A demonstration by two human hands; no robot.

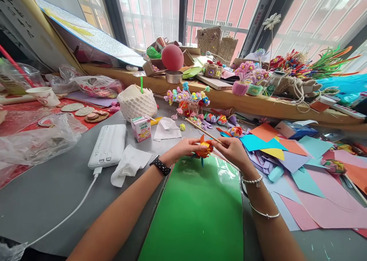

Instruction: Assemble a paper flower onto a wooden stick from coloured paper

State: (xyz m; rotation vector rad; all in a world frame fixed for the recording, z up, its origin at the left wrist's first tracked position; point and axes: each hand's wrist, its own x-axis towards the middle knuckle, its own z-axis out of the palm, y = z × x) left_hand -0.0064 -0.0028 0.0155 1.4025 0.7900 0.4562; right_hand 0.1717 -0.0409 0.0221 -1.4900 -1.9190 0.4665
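Between my two hands is an orange and yellow folded paper flower (205, 149), with a blue-green tip pointing down. My left hand (185, 148) is closed on the flower from the left side. In my right hand (231, 151) is a thin wooden stick (200, 128), its far end pointing up and left past the flower. The right fingers sit close against the flower's right side; whether they touch it I cannot tell. Both hands are over the far end of a glossy green board (197, 211).
Loose coloured paper sheets (309, 180) spread to the right. On the left are a white power bank (107, 146) with its cable, a crumpled tissue (130, 164), a small drink carton (141, 128) and a coconut (137, 103). Handmade flowers (187, 100) stand behind my hands.
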